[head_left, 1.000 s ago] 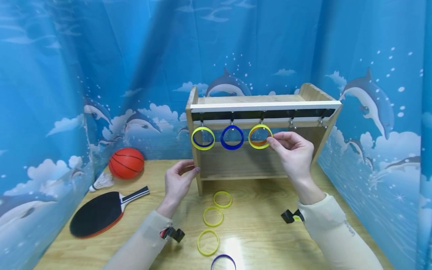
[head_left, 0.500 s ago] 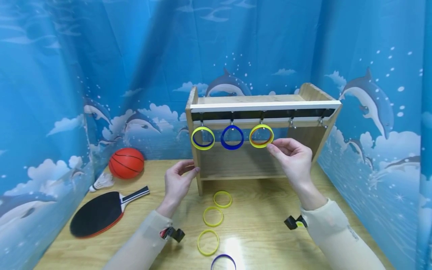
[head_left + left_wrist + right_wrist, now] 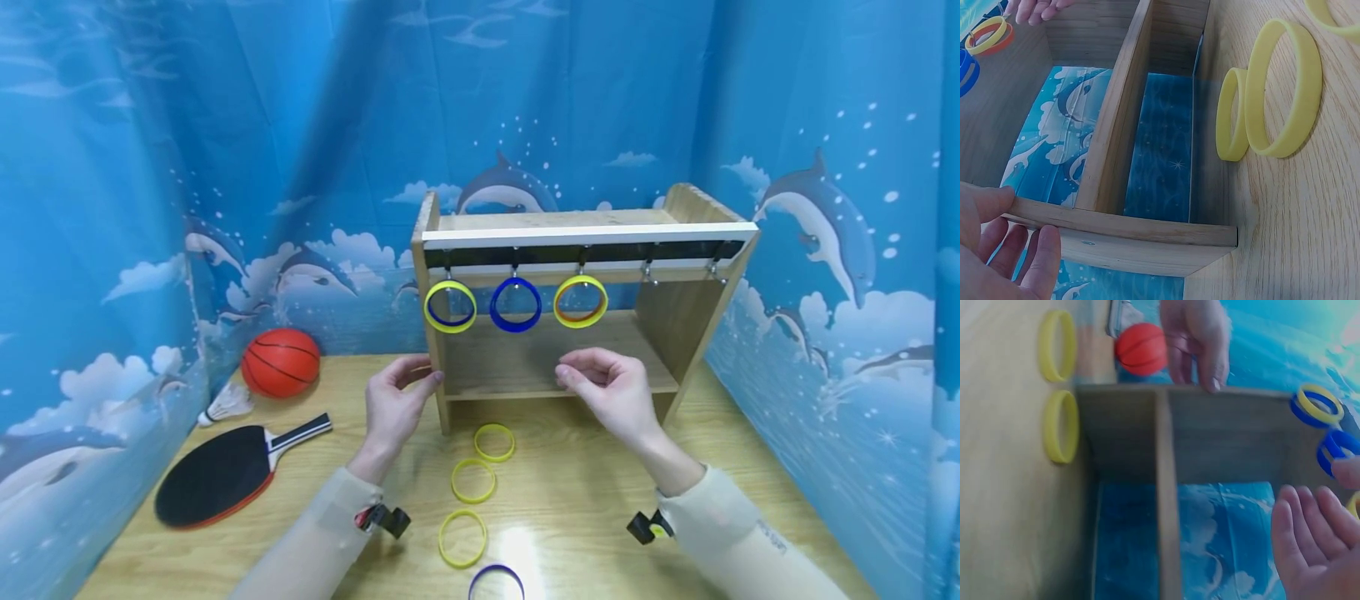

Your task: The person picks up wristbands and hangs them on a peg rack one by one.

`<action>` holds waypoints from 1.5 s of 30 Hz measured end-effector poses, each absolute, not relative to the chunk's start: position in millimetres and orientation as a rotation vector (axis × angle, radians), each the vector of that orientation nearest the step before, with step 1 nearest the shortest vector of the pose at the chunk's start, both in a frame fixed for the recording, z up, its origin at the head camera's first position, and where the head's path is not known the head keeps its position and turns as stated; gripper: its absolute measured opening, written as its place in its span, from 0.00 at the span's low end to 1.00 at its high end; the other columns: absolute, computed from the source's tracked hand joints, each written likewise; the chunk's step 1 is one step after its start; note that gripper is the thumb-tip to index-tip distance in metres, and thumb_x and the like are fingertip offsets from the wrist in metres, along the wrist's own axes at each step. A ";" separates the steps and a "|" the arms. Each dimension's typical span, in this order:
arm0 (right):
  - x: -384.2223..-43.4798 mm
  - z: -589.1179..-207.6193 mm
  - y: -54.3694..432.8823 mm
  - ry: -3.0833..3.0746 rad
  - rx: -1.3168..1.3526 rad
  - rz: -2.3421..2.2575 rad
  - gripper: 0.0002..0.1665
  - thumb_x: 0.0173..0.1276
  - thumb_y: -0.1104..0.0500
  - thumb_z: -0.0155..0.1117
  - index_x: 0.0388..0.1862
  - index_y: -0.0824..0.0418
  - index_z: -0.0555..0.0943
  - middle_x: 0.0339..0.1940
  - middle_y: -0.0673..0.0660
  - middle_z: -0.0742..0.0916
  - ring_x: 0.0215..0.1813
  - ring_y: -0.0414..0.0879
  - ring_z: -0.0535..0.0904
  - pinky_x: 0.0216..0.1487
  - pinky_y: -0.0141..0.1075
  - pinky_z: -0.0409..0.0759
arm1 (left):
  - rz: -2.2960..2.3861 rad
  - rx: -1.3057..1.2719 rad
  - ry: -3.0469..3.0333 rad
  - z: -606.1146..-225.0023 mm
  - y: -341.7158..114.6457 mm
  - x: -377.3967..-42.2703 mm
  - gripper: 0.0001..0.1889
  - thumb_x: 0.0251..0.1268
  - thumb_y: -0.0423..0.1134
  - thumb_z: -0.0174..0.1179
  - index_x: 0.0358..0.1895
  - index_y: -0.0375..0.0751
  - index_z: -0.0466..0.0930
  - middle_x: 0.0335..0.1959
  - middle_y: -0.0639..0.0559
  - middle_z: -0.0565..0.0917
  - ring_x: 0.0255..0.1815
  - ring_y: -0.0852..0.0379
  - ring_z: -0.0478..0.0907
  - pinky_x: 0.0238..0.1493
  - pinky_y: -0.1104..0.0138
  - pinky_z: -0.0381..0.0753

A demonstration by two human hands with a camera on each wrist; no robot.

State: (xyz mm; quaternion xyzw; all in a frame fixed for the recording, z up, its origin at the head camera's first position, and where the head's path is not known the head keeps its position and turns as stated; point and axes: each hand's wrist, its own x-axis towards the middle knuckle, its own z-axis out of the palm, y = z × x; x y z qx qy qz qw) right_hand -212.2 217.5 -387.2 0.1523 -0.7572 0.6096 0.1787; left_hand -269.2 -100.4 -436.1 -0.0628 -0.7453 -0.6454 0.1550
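My left hand grips the left side panel of a small wooden shelf, thumb on one face and fingers on the other. In front of the shelf is my right hand, its fingers loosely bent and holding nothing. From the rail's hooks hang a yellow wristband with a blue one behind it, a blue wristband, and a yellow wristband with an orange one behind. Two hooks on the right bear no band. Several yellow wristbands and a blue one stand on the table.
Left on the table are a red ball with black lines, a shuttlecock and a black table tennis bat. A blue dolphin-print curtain surrounds the table at the back and sides.
My right hand has let go of the yellow and orange wristbands on the third hook and moved down and left. The left hand has stayed on the panel.
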 end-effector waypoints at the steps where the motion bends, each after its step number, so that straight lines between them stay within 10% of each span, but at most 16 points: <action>1: -210.7 -390.4 215.3 -2.181 0.473 1.711 0.09 0.74 0.72 0.74 0.49 0.77 0.89 0.39 0.56 0.98 0.38 0.33 0.93 0.43 0.29 0.93 | -1.850 -0.180 -2.136 -436.1 -100.3 -269.1 0.15 0.69 0.30 0.77 0.57 0.37 0.92 0.56 0.36 0.95 0.61 0.39 0.93 0.52 0.77 0.88; 15: -193.4 -437.9 187.9 -2.716 1.121 1.672 0.16 0.70 0.63 0.80 0.52 0.71 0.91 0.47 0.72 0.95 0.43 0.36 0.94 0.48 0.35 0.95 | -1.860 -0.184 -2.127 -435.0 -99.6 -269.8 0.15 0.68 0.29 0.78 0.57 0.37 0.92 0.55 0.36 0.95 0.61 0.39 0.93 0.52 0.77 0.88; 45: -159.5 -474.8 143.3 -2.985 1.443 1.198 0.09 0.61 0.66 0.87 0.38 0.61 0.93 0.28 0.50 0.95 0.29 0.18 0.78 0.35 0.21 0.87 | -1.861 -0.176 -2.132 -436.0 -101.1 -269.2 0.16 0.69 0.31 0.78 0.57 0.38 0.92 0.56 0.36 0.95 0.61 0.39 0.93 0.53 0.77 0.88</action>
